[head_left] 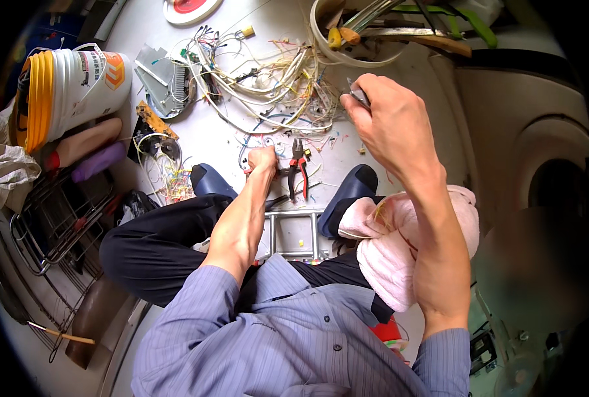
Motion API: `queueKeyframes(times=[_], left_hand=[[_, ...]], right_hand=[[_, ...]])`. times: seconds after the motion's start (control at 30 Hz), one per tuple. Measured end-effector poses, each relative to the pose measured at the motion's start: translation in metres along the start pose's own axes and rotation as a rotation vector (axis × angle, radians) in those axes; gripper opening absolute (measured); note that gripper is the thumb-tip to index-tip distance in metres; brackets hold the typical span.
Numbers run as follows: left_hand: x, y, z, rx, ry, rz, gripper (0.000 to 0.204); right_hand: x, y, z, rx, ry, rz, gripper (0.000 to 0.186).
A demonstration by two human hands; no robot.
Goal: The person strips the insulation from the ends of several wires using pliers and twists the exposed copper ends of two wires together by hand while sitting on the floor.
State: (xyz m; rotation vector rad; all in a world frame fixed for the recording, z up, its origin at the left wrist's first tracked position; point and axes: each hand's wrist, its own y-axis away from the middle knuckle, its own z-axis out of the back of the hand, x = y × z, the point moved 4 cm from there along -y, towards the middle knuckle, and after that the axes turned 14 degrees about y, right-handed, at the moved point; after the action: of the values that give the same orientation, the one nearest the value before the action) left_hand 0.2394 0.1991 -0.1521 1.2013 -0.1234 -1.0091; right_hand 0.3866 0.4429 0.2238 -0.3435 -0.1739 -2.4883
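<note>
Raised over the right side of the floor, my right hand [393, 122] is closed round a small grey knife-like tool [359, 97], mostly hidden in the fist. Lower and to the left, my left hand [262, 159] is closed down at the floor; what its fingers hold is hidden. A bit of red shows beside that hand. Just right of it lie pliers [299, 169] with red and black handles, jaws pointing away from me. Beyond both hands spreads a tangled heap of white and coloured wires [274, 83], with small clippings scattered around.
A white bucket with yellow rims [89, 83] lies tilted at the left, near a wire rack [56, 221]. An open tub [367, 58] holding tools stands at the far right. A metal heatsink part [165, 83] sits by the wires. A pink towel [393, 258] drapes over my right leg.
</note>
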Motion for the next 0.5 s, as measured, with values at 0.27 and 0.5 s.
queueKeyframes(times=[0.27,0.5], left_hand=[[-0.018,0.028,0.018,0.491,0.420,0.153,0.006],[-0.061,0.060,0.052,0.739,0.337,0.147,0.022]], right_hand=[[-0.002,-0.002,0.006,-0.026,0.007,0.027,0.023],[-0.002,-0.005,0.008,-0.006,0.037,0.030,0.028]])
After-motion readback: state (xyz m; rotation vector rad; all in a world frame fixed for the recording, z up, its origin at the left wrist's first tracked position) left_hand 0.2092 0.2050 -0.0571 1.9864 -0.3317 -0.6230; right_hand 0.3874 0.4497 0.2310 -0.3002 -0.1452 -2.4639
